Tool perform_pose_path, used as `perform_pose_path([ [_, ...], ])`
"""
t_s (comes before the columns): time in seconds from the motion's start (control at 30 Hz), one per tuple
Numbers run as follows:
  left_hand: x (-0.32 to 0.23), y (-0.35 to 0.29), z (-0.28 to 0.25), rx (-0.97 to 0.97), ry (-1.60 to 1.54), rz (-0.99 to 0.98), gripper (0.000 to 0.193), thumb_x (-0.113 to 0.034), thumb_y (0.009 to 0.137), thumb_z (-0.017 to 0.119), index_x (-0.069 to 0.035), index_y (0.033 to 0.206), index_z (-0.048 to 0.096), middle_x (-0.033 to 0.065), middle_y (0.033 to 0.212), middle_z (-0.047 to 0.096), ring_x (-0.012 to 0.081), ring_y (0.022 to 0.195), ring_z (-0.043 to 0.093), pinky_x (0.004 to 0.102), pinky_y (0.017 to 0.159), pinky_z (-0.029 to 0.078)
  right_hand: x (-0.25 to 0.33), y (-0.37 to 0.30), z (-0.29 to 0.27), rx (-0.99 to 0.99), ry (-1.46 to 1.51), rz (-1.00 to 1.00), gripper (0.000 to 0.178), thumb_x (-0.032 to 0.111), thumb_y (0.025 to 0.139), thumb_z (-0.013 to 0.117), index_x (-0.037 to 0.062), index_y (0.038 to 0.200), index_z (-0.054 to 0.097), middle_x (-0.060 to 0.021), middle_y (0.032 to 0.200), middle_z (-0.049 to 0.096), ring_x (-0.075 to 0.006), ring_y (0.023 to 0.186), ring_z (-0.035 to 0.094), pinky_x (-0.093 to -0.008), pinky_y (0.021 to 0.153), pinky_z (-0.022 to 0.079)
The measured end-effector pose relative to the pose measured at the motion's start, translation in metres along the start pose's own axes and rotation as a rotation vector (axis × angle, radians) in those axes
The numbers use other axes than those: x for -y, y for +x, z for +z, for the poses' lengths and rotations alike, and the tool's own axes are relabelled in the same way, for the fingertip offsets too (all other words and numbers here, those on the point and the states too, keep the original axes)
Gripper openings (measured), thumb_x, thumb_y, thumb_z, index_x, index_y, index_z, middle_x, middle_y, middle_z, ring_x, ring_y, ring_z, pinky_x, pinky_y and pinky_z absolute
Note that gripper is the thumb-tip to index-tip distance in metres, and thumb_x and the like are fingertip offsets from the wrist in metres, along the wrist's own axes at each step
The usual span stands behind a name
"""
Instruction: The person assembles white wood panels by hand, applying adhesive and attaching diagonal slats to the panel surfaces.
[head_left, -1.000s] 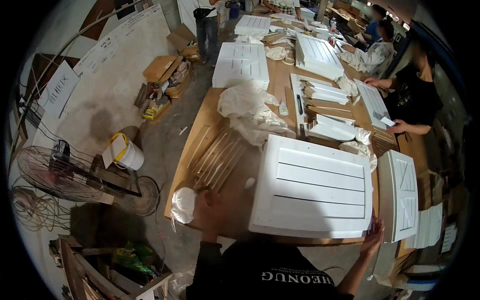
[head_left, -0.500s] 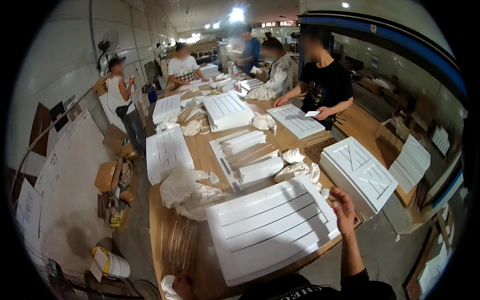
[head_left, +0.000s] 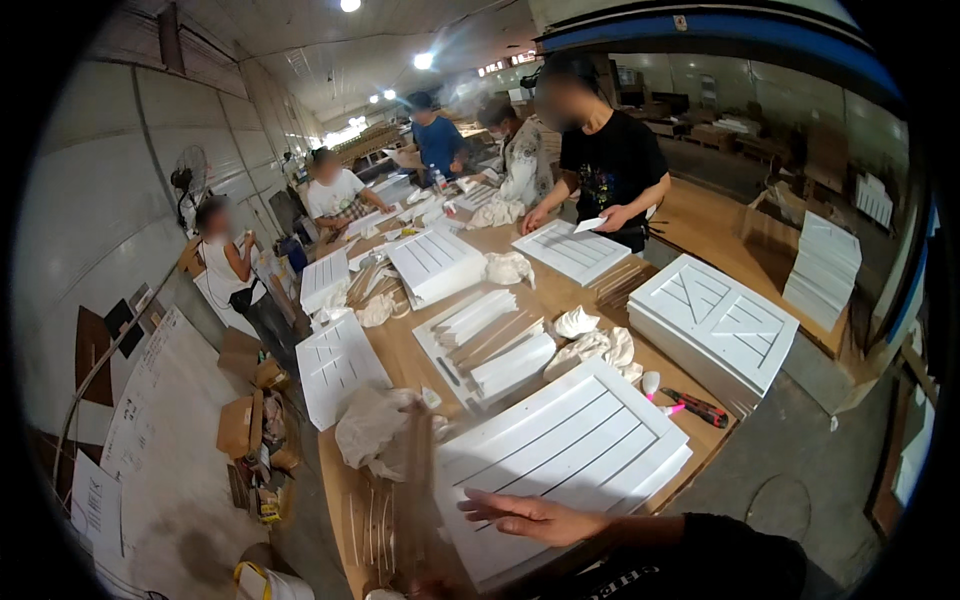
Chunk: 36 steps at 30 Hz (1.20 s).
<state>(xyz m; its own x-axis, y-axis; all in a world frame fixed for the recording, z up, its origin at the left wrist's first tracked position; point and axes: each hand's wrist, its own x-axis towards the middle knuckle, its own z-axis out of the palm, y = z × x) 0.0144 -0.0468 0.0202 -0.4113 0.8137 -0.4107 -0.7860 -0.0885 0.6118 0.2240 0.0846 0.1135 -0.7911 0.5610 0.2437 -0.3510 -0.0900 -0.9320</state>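
Observation:
A white slatted panel (head_left: 560,455) lies at the near end of the table. My right hand (head_left: 530,515) is held flat over its near left part, fingers stretched out, with nothing in it; whether it touches the surface I cannot tell. At the lower edge my left hand (head_left: 432,588) shows only partly and is smeared by motion. A tall brownish blur rises from it along the panel's left edge; what that is I cannot make out. Left of it lie thin strips (head_left: 372,530) and a crumpled white cloth (head_left: 375,435).
A red and black utility knife (head_left: 697,408) and a white bottle (head_left: 651,384) lie past the panel's right corner. Stacked white panels (head_left: 712,325) stand at the right. Across the wooden table (head_left: 480,405), a person in black (head_left: 610,160) holds a small white piece; other people work farther back.
My right hand has moved left from the panel's far right corner to its near left part. My left hand's area has become smeared, and the view has shifted.

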Motion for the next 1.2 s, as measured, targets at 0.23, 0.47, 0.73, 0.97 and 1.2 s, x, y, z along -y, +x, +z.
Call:
perform_pose_path([
  [0.23,0.070,-0.012,0.104,0.357,-0.121,-0.354,0.019,-0.025,0.094,0.053,-0.006,0.096,0.052,-0.0011,0.070,0.047,0.0096,0.061,0.046,0.0225,0.055,0.042,0.014,-0.014,-0.019,-0.103,0.286,-0.004,0.048,0.015,0.100,0.038,0.0051,0.145,0.023,-0.0081,0.137,0.043,-0.0163,0.126,0.041,-0.0316,0.103,0.036],
  [0.47,0.063,-0.027,0.161,0.653,0.581,-0.236,0.026,-0.023,0.094,0.051,-0.003,0.111,0.054,0.0085,0.092,0.062,0.0175,0.070,0.056,0.0281,0.059,0.049,0.035,-0.071,-0.108,-0.566,-0.375,-0.129,0.044,0.006,0.087,0.063,0.0085,0.130,0.053,-0.0056,0.109,0.064,-0.0112,0.095,0.059,-0.0287,0.086,0.048],
  [0.73,0.023,-0.016,0.265,0.933,1.978,1.448,0.041,-0.027,0.074,0.070,-0.011,0.111,0.062,0.0052,0.106,0.059,0.0228,0.099,0.054,0.0419,0.082,0.039,0.092,-0.114,-0.123,-0.349,-1.529,0.188,0.040,0.030,0.078,0.065,0.0137,0.115,0.061,-0.0085,0.093,0.064,-0.0255,0.092,0.062,-0.0449,0.097,0.041],
  [0.97,0.045,0.031,0.287,1.447,2.069,1.185,0.032,-0.020,0.077,0.063,-0.007,0.106,0.062,0.0051,0.096,0.058,0.0230,0.094,0.054,0.0436,0.085,0.037,0.083,-0.125,-0.126,-0.296,-1.665,0.244,0.042,0.028,0.074,0.066,0.0129,0.113,0.061,-0.0063,0.090,0.060,-0.0216,0.095,0.060,-0.0486,0.106,0.032],
  [1.2,0.053,0.062,0.319,1.631,2.038,1.316,0.030,-0.018,0.076,0.064,-0.006,0.103,0.061,0.0053,0.083,0.050,0.0219,0.080,0.053,0.0368,0.070,0.043,0.074,-0.130,-0.143,-0.599,-1.378,0.091,0.052,0.032,0.073,0.069,0.0091,0.118,0.059,-0.0096,0.098,0.062,-0.0248,0.093,0.061,-0.0447,0.103,0.035],
])
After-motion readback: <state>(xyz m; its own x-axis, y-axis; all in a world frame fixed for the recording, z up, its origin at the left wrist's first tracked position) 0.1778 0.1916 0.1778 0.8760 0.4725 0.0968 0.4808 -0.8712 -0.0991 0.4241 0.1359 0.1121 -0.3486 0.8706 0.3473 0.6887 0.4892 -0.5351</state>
